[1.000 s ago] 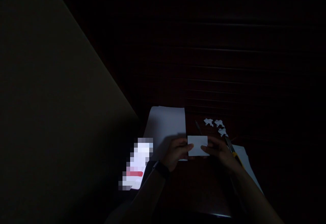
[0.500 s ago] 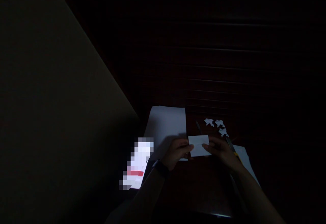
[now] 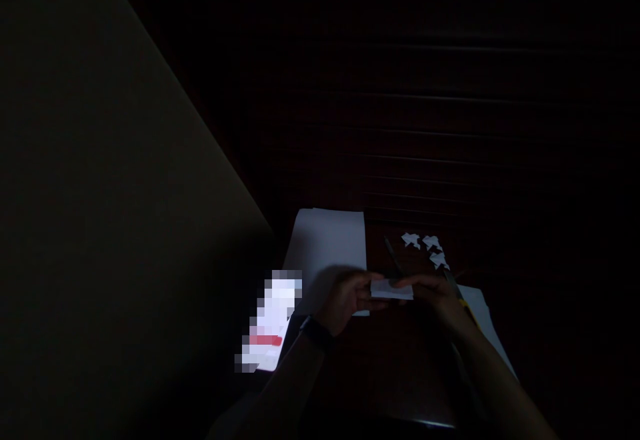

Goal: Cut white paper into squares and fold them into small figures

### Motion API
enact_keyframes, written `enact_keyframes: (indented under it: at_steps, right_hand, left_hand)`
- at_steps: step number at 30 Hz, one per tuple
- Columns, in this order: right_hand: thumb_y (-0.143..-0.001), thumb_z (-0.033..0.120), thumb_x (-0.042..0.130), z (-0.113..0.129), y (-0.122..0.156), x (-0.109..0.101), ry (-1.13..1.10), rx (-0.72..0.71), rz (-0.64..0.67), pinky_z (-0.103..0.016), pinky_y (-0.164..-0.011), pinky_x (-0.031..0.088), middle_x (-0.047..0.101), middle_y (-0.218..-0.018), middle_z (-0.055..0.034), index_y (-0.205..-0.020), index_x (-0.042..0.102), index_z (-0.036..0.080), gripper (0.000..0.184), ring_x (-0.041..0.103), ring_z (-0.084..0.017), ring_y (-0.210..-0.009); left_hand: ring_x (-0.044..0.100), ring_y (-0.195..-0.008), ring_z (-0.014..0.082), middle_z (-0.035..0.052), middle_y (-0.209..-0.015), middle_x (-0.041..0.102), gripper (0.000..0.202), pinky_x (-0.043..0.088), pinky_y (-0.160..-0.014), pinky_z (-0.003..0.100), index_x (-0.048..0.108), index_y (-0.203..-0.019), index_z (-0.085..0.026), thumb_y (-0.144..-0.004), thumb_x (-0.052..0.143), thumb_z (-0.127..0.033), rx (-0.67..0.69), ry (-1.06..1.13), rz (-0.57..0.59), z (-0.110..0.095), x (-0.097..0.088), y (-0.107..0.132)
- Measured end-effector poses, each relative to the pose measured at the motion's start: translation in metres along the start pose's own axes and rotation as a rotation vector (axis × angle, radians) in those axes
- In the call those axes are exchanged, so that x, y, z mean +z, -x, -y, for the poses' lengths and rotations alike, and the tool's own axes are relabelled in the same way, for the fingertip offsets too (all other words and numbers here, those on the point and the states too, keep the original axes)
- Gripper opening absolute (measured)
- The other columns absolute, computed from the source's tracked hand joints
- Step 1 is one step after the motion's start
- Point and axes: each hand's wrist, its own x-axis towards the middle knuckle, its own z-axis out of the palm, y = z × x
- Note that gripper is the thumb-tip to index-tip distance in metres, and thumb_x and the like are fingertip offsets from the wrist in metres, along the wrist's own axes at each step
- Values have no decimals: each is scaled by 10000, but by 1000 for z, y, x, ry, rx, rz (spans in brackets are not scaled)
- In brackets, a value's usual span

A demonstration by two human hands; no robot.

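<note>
Between my hands is a small folded piece of white paper (image 3: 391,290), a narrow strip lying crosswise above the dark table. My left hand (image 3: 346,299), with a dark band on its wrist, grips the paper's left end. At the right end, my right hand (image 3: 438,298) pinches it, its fingers reaching along the top edge. The undersides of the fingers are hard to make out in the dim light. Beyond the hands lie several small folded white paper shapes (image 3: 411,240).
A stack of white sheets (image 3: 330,233) lies behind my left hand. A lit phone (image 3: 273,323) with a blurred screen is at the left. A thin dark tool (image 3: 391,251) lies beyond the paper. Yellow-handled scissors (image 3: 466,307) and more white paper (image 3: 483,313) are beside my right forearm.
The paper shows as a narrower strip now, where it was a wider rectangle. My thumbs have left its front face, and my right fingers have shifted over its top edge.
</note>
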Motion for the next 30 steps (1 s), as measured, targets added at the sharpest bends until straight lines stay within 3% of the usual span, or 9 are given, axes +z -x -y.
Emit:
enact_keyframes:
  at_steps: [5, 10, 15, 18, 24, 30]
  right_hand:
    - [-744, 350, 581, 9, 4, 5, 77, -68, 51, -355, -732, 476, 680, -911, -78, -849, 704, 189, 228, 607, -245, -849]
    - [-705, 371, 662, 7, 2, 14, 307, -156, -39, -321, -607, 466, 662, -637, -22, -995, 653, 195, 339, 596, -182, -588]
    - [-728, 391, 649, -13, 2, 36, 216, -152, -265, -267, -488, 414, 648, -616, -12, -1169, 555, 198, 491, 567, -165, -541]
    - [-739, 398, 638, -23, 4, 50, 171, -144, -305, -256, -459, 404, 646, -611, -7, -1213, 523, 203, 526, 552, -158, -515]
    - [-742, 401, 627, -23, 2, 49, 171, -162, -281, -324, -710, 474, 698, -909, -71, -980, 669, 187, 322, 627, -237, -825]
    - [-721, 405, 631, -21, -5, 34, 276, -160, -292, -322, -681, 462, 708, -808, -68, -836, 701, 177, 265, 628, -230, -753]
  left_hand:
    - [616, -846, 215, 90, -872, 644, 398, 533, -767, 406, 608, -1018, -107, -666, 724, -251, 120, -120, -92, 1, 5, 0]
    - [638, -806, 215, 92, -885, 660, 444, 548, -749, 394, 594, -1058, -110, -671, 717, -289, 187, -150, -192, 5, 8, -6]
    - [634, -854, 224, 114, -976, 662, 428, 541, -766, 363, 608, -1080, -106, -720, 667, -329, 287, -165, -272, 13, 12, -8]
    - [639, -781, 185, 86, -931, 677, 426, 540, -715, 310, 604, -1117, -131, -750, 629, -347, 322, -210, -305, 15, 11, -8]
    - [568, -534, 108, 33, -701, 670, 337, 465, -481, 203, 661, -1036, -152, -767, 596, -345, 393, -500, -400, 11, 5, -8]
    - [552, -468, 107, 55, -701, 678, 253, 399, -383, 184, 693, -852, -138, -739, 607, -348, 244, -664, -265, 18, 4, -8]
